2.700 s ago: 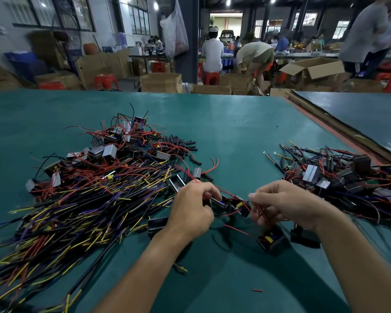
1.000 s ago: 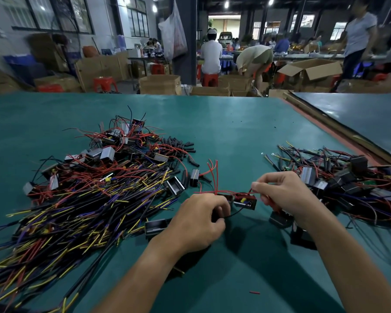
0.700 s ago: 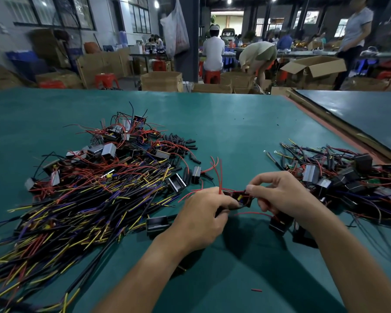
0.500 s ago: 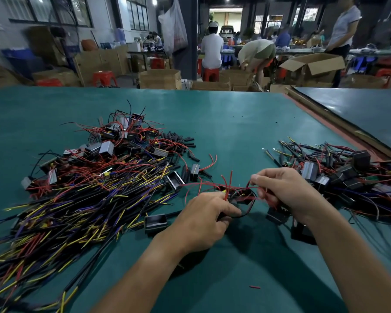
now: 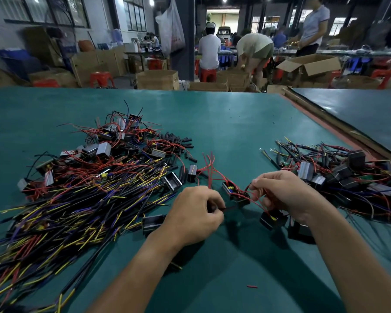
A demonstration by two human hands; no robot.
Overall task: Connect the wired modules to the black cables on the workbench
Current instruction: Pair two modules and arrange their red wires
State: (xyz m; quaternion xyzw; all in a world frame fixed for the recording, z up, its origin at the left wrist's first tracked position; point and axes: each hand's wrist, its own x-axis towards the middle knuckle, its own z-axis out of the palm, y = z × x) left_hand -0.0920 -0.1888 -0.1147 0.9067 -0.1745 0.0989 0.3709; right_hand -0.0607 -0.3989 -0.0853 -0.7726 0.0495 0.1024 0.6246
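Note:
A small black wired module (image 5: 235, 193) with red leads hangs just above the green workbench (image 5: 224, 123), between my hands. My left hand (image 5: 195, 213) has its fingers curled and pinches a thin black cable and red wire at its fingertips. My right hand (image 5: 282, 193) pinches the module's red wires from the right. To the left lies a big pile of black cables (image 5: 72, 211) with yellow, purple and red ends, with more modules (image 5: 104, 149) heaped at its far side.
A second heap of wired modules (image 5: 339, 177) lies at the right. Loose black housings (image 5: 272, 219) sit under my right wrist, and another (image 5: 152, 222) left of my left hand. Black sleeve pieces (image 5: 178, 143) are scattered mid-table. People and cardboard boxes stand beyond the far edge.
The module has been turned and drawn up between my hands. My right hand shifted from the module body to its red leads. My left hand closed on the cable end.

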